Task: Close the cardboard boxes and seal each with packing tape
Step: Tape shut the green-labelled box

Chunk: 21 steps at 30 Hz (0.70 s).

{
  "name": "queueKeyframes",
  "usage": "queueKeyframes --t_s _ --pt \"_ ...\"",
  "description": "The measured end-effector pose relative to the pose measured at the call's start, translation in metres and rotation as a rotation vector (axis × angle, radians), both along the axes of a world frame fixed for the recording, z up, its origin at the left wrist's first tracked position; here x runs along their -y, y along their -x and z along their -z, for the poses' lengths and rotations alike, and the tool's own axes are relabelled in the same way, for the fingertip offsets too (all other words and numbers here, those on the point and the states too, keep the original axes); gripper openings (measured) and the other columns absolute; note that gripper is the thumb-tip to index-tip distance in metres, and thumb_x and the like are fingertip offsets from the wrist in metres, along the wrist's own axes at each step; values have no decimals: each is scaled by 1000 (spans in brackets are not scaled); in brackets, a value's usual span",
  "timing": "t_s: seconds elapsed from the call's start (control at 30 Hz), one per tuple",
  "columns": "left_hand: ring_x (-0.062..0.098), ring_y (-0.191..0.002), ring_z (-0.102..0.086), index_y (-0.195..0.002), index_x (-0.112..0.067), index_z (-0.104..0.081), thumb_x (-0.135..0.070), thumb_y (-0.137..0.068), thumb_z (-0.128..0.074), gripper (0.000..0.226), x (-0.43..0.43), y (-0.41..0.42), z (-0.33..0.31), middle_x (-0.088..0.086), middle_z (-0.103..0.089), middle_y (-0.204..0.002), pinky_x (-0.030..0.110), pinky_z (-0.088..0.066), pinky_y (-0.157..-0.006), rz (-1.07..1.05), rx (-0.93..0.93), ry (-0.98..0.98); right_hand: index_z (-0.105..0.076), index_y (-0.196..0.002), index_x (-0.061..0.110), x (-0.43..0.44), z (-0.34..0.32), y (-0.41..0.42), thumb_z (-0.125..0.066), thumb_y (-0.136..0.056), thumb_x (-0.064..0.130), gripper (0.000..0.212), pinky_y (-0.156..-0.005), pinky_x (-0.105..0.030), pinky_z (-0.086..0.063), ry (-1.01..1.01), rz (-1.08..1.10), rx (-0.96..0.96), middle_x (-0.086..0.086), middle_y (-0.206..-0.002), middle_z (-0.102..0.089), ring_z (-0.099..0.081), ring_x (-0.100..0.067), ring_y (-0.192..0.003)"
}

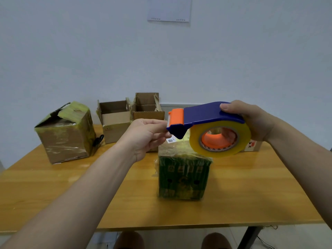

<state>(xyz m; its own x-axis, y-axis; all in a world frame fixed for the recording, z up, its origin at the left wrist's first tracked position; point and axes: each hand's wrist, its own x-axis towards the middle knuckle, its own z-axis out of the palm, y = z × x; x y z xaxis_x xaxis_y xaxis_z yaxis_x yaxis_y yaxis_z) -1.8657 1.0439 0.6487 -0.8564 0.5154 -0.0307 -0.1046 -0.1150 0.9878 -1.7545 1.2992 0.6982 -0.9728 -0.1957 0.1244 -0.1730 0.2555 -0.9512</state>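
Observation:
My right hand [251, 121] grips a blue and orange tape dispenser [203, 115] loaded with a roll of clear yellowish tape [220, 139], held in the air above a green printed box [183, 177] wrapped in tape. My left hand [145, 135] pinches at the dispenser's orange cutter end, where the tape end would be; the tape end itself is too thin to see. A taped brown box [66, 135] stands at the left. Two open cardboard boxes [115, 119] [147, 106] stand at the back.
All boxes rest on a wooden table [71, 194] against a pale wall. Black scissors [98, 141] lie beside the taped box at the left. Another small box [253, 145] sits at the back right, mostly hidden by my right hand. My knees show below the table's front edge.

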Motion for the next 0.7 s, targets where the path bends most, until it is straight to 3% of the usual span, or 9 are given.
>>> queueKeyframes --t_s 0.2,0.3,0.47,0.57,0.63,0.7 --pt "10 -66 -72 -97 -3 -79 -7 -90 -76 8 3 -6 3 15 -79 -87 18 -57 -56 -51 -32 59 -80 -95 22 -9 0 -5 -88 -50 66 64 -70 -34 -60 48 -15 85 -7 -94 -75 -72 -21 -80" --pt "9 -67 -71 -94 -4 -80 -9 -86 -81 9 15 0 8 12 -79 -86 19 -57 -58 -112 -31 92 -81 -84 21 -18 -2 -14 -90 -45 63 58 -68 -33 -60 92 13 119 -5 -84 -75 -72 -20 -73" --pt "12 -67 -74 -89 -4 -81 -11 -85 -82 7 21 -3 16 13 -79 -81 21 -59 -58 -73 -171 317 -82 -81 20 -27 -2 -22 -94 -40 56 56 -64 -34 -60 9 79 222 -10 -84 -76 -72 -21 -70" --pt "14 -69 -76 -90 -4 -80 -14 -87 -82 11 21 -5 14 12 -79 -81 22 -59 -58 -38 -258 414 -82 -82 21 -27 -2 -23 -93 -39 65 63 -65 -34 -60 -31 110 204 -10 -87 -76 -73 -21 -72" --pt "15 -70 -77 -91 -4 -78 -15 -88 -81 12 23 -6 12 10 -79 -80 24 -60 -60 -21 -299 460 -82 -86 23 -27 -3 -23 -89 -46 71 63 -67 -35 -60 -94 127 190 -12 -91 -77 -73 -23 -75" --pt "18 -73 -78 -92 -4 -77 -16 -89 -80 13 23 -9 13 8 -79 -79 27 -63 -63 -19 -346 495 -82 -83 24 -21 -6 -22 -78 -69 60 39 -67 -36 -57 -164 121 185 -11 -89 -76 -73 -21 -73"
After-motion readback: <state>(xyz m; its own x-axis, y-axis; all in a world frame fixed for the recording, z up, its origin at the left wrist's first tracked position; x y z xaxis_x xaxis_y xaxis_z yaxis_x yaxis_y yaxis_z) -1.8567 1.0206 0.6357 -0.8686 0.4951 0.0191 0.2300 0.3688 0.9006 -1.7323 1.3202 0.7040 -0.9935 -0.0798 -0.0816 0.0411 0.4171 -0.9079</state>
